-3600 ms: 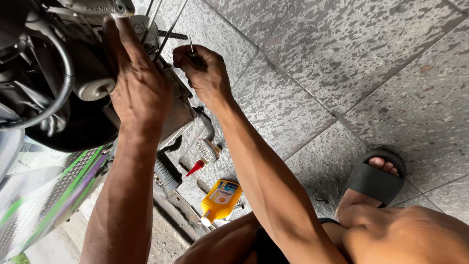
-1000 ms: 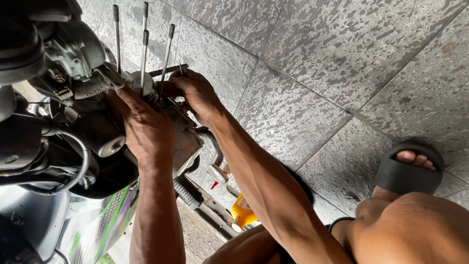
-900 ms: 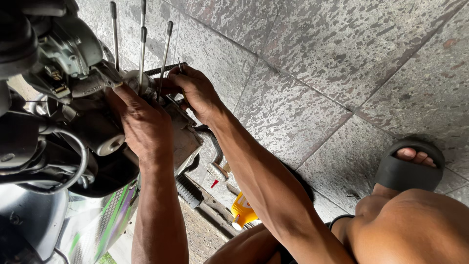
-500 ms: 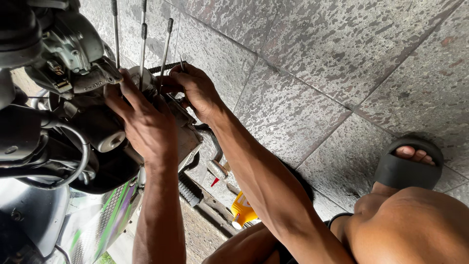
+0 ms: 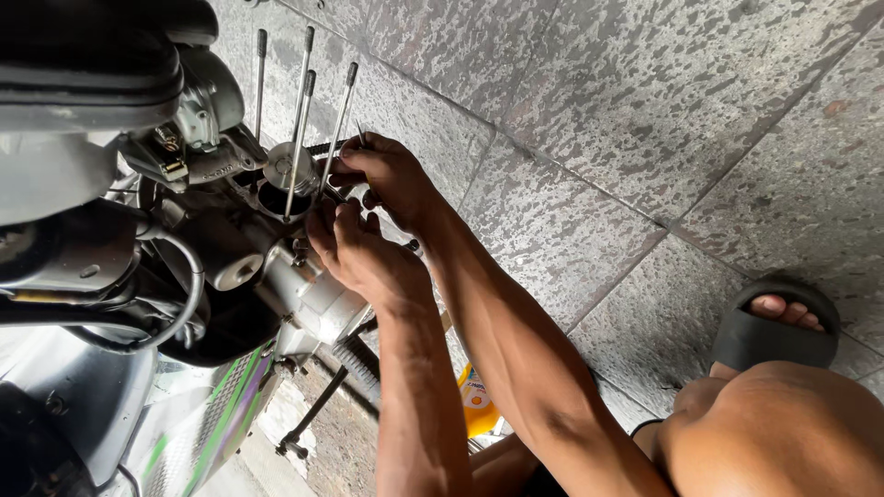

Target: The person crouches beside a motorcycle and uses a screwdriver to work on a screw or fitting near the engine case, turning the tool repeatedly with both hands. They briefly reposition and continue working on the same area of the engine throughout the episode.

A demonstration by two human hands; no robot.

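Engine (image 5: 295, 276) studs (image 5: 299, 129) up by piston (image 5: 281, 166); left hand (image 5: 368, 262) curled beside studs, right hand (image 5: 391, 175) pinching small part, grip contents unclear, above left.

Four thin steel studs (image 5: 304, 120) stood out of a grimy grey engine case (image 5: 304, 285) at the left, ringing a round dark bore (image 5: 276, 195), tilted slightly right.
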